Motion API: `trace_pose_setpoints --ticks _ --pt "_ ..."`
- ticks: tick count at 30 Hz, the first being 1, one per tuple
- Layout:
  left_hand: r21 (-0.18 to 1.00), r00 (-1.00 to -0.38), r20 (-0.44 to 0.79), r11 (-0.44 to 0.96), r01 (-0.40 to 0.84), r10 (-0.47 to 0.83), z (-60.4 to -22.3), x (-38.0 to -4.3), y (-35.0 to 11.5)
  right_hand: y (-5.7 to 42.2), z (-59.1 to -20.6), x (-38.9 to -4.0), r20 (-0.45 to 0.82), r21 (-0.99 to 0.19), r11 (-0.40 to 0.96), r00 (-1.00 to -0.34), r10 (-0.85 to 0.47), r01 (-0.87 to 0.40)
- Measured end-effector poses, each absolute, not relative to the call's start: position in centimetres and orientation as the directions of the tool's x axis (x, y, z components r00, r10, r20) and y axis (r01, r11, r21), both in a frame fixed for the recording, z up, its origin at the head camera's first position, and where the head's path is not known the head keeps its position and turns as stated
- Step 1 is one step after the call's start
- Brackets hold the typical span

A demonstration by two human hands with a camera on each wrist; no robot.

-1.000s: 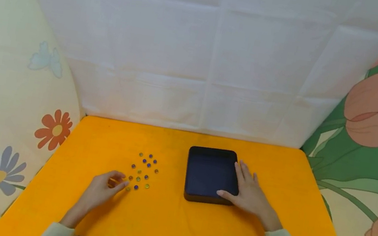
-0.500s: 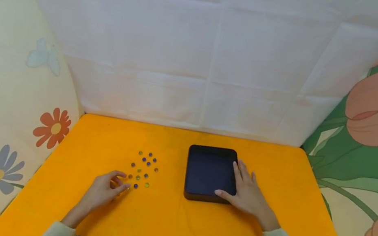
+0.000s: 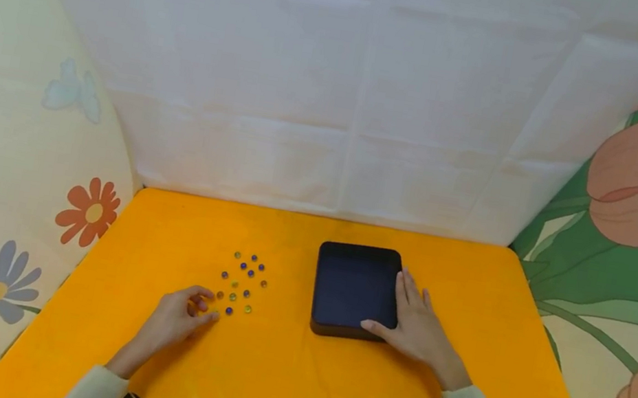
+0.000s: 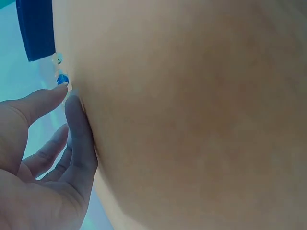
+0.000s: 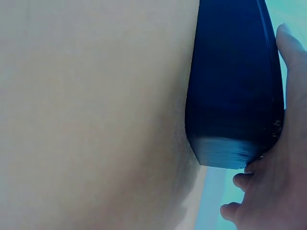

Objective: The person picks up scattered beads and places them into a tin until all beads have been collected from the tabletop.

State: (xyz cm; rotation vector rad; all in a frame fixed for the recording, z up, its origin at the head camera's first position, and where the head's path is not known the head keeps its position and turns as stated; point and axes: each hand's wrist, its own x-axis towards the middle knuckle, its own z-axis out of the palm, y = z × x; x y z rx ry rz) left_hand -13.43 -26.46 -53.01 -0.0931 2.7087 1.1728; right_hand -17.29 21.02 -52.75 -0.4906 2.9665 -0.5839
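As I look down through the head camera, the orange tabletop spreads across the near part of the scene, with a squarish dark box right of centre. The right hand lies spread at the box's near right corner, thumb over the near rim, fingers along the right side. Well left of the box, the left hand reaches in narrow, thumb and forefinger tips close together; I cannot tell whether a marble sits between them. The marbles lie scattered to its right and far side, and it is much the nearer hand to them. What matters most, I judge, is how its fingertips meet the near left edge of that scatter, where a blue marble sits just right of the thumb tip. Being round, it offers me no long axis.

The left wrist view squeezes the scatter into a strip, but shows me the two tips side-on. Only the right wrist view gives me the box's outer wall close up.
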Motion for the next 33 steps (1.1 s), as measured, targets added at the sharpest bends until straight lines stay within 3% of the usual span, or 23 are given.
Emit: trace_pose_setpoints --ticks 15,33 --pt "0.636 -0.982 -0.187 0.766 -0.088 0.042 -53.33 -13.73 -26.49 21.01 -52.97 -17.27 -0.014 -0.42 0.86 -0.946 -0.325 -0.29" --pt "0.655 -0.965 -0.259 0.744 -0.135 0.052 -52.94 -14.17 -26.46 20.89 -53.13 -17.22 -0.057 -0.443 0.864 -0.955 -0.292 -0.237"
